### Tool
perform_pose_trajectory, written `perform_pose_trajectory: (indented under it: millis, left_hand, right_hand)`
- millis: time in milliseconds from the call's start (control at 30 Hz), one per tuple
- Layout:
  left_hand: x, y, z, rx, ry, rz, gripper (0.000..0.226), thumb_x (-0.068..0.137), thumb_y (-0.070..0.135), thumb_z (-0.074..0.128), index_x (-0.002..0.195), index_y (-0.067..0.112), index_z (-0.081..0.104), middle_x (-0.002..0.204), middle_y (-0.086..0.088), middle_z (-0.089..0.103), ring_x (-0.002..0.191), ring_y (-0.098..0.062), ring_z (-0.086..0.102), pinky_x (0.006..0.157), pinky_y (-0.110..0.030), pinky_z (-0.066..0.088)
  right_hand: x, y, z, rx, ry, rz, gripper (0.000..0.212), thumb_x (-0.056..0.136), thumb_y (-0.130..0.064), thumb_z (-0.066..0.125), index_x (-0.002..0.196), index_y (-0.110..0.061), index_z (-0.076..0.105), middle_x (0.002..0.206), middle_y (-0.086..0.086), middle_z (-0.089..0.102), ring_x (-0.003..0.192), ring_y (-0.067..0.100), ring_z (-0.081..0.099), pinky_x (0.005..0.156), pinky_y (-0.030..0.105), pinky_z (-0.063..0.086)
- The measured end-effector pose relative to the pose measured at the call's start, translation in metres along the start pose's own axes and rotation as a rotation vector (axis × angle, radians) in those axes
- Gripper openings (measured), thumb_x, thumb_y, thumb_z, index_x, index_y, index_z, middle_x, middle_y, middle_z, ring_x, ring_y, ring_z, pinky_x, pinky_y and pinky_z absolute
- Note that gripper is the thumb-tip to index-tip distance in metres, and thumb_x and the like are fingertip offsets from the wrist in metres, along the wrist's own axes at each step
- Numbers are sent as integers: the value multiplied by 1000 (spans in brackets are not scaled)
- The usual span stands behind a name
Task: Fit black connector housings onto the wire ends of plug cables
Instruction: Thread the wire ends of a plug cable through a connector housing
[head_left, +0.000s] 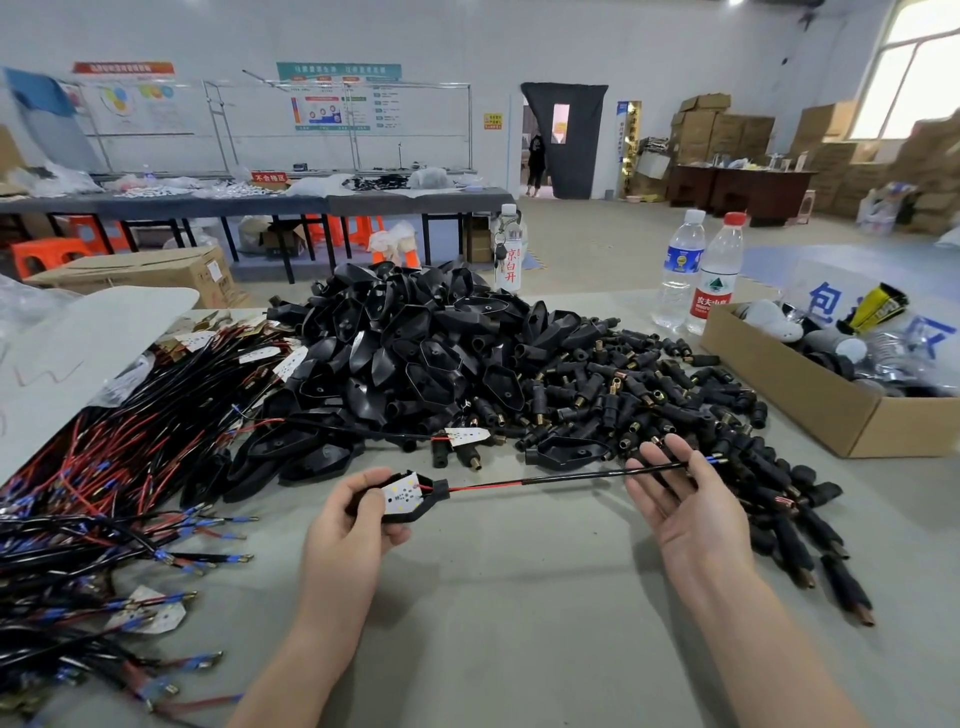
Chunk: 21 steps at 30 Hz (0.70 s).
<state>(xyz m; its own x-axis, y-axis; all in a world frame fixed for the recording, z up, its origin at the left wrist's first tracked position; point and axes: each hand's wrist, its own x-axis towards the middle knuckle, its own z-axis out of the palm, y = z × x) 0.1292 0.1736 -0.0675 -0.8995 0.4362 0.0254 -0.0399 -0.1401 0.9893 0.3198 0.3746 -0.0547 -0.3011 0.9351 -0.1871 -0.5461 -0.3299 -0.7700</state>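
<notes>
My left hand (358, 514) grips a black connector housing (410, 496) with a small white LED board seated in it. A red and black cable (561, 479) runs from that housing to the right. My right hand (675, 493) holds the cable's far end between thumb and fingers, palm up, with blue-sleeved wire tips sticking out past the fingers. A big heap of black housings (415, 353) lies behind the hands. Small black plug sleeves with brass ends (649, 395) spread to the right of it.
A tangle of red and black cables with blue terminals (104, 493) covers the table's left side. An open cardboard box (831, 384) stands at the right, two water bottles (701, 270) behind it. A white sheet (78, 353) lies at far left. Grey tabletop (493, 623) lies under my hands.
</notes>
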Motion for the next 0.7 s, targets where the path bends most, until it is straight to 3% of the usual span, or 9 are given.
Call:
perform_pose_trajectory:
  millis: [100, 200, 333, 400, 500, 600, 700]
  left_hand:
    - [3, 3, -6, 137, 100, 119, 28, 101, 9, 47, 101, 26, 69, 82, 11, 74, 63, -7, 64, 61, -16, 51]
    - [8, 3, -17, 329, 225, 202, 24, 98, 12, 48, 107, 25, 66, 65, 6, 61, 58, -18, 52, 58, -35, 43]
    - [6, 2, -26, 681, 363, 350, 31, 95, 10, 49, 124, 17, 58, 112, -4, 58, 109, -27, 45, 95, -50, 41]
    - [-1, 3, -17, 752, 283, 539, 28, 96, 10, 49, 122, 11, 59, 114, -4, 59, 110, -25, 46, 99, -44, 38]
    - [-13, -2, 0, 863, -2, 791, 31, 92, 21, 47, 115, 10, 65, 110, -1, 64, 104, -24, 56, 96, -36, 40]
    - [-18, -9, 7, 1003, -236, 887, 38, 94, 31, 46, 122, 16, 67, 116, 5, 66, 107, -20, 60, 94, -36, 43]
    - [-19, -11, 8, 1090, -307, 943, 39, 94, 31, 44, 121, 18, 70, 104, 9, 70, 95, -17, 65, 86, -33, 41]
  right_hand:
    - [-2, 3, 3, -100, -39, -26, 21, 102, -22, 52, 104, -15, 71, 82, -2, 73, 70, 16, 69, 58, 25, 59]
    - [-5, 8, 5, -183, -85, -45, 17, 98, -20, 60, 104, -16, 75, 82, -6, 72, 73, 13, 65, 60, 24, 58]
    - [-11, 11, 9, -238, -158, -16, 15, 95, -20, 65, 103, -18, 77, 83, -5, 72, 76, 12, 69, 61, 24, 58]
    - [-14, 13, 13, -276, -190, -12, 14, 94, -21, 66, 102, -18, 77, 90, -2, 73, 79, 13, 71, 61, 24, 57]
    - [-20, 15, 19, -312, -232, 1, 15, 93, -23, 66, 101, -17, 77, 93, 3, 75, 82, 16, 72, 61, 25, 57]
    - [-25, 16, 22, -332, -283, 24, 16, 93, -25, 66, 101, -17, 77, 97, 7, 76, 85, 19, 74, 62, 25, 57]
    - [-31, 19, 25, -359, -367, 63, 18, 90, -28, 66, 99, -18, 78, 100, 9, 76, 87, 20, 74, 63, 25, 58]
